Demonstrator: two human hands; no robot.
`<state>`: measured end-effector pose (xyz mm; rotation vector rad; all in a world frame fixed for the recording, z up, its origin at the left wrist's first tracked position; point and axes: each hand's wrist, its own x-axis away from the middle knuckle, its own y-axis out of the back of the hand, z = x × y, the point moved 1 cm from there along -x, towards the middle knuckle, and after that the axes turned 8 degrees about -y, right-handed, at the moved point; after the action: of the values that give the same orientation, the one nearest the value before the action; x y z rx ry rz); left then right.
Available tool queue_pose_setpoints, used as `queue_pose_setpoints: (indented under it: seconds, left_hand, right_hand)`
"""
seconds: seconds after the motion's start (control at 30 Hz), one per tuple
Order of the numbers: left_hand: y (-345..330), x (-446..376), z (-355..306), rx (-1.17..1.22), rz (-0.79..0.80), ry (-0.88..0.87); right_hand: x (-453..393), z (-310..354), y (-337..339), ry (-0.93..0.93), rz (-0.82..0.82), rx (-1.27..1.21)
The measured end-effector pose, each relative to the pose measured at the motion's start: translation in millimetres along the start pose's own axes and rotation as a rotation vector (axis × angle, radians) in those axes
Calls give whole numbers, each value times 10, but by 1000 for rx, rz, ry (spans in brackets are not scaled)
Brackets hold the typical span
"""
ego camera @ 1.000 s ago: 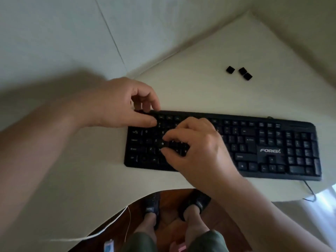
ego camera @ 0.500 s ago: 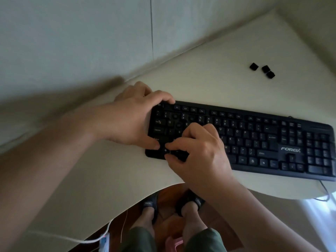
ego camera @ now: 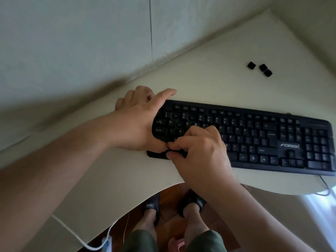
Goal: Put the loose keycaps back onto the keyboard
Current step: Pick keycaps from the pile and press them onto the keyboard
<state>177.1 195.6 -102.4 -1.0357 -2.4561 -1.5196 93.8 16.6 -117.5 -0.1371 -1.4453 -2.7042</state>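
A black keyboard (ego camera: 254,131) lies on the white table (ego camera: 209,79). My left hand (ego camera: 134,124) grips its left end, index finger along the back edge and thumb at the front left. My right hand (ego camera: 200,151) is curled over the lower-left keys, with thumb and forefinger pinching a small dark keycap (ego camera: 168,149) beside my left thumb; most of the cap is hidden. A few bare round sockets (ego camera: 179,124) show in the upper-left rows. Three loose black keycaps (ego camera: 251,65) lie apart from the keyboard at the back right.
The table's curved front edge runs just under the keyboard, with my sandalled feet (ego camera: 151,206) on a wooden floor below. A white cable (ego camera: 76,237) hangs at lower left. The keyboard's cord (ego camera: 325,186) trails off the right. A pale wall (ego camera: 72,42) backs the table.
My left hand moved from the keyboard's top-left edge to wrap round its left end. My right hand slid down to the bottom-left rows. The loose keycaps have not moved on the table.
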Motion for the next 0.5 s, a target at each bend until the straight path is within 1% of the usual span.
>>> queue_pose_setpoints:
  seconds: [0.23,0.37,0.4,0.43,0.5]
  left_hand:
    - [-10,-28,-62,-68,11,78]
    - [186,-80,-134,-44,144,94]
    - [264,-123,-173,9,127,95]
    - [328,-189,-223,71,55,77]
    - [374,-433,-379,185,-197,-17]
  right_hand:
    - [22,3,-15,120,-63,100]
    - [6,-12,94,133,-40,23]
    - [-53,-28,191,132,-36,-26]
    - [-144,-62,314,125,-46,-73]
    - [-418,-191,614,54,-104,-118]
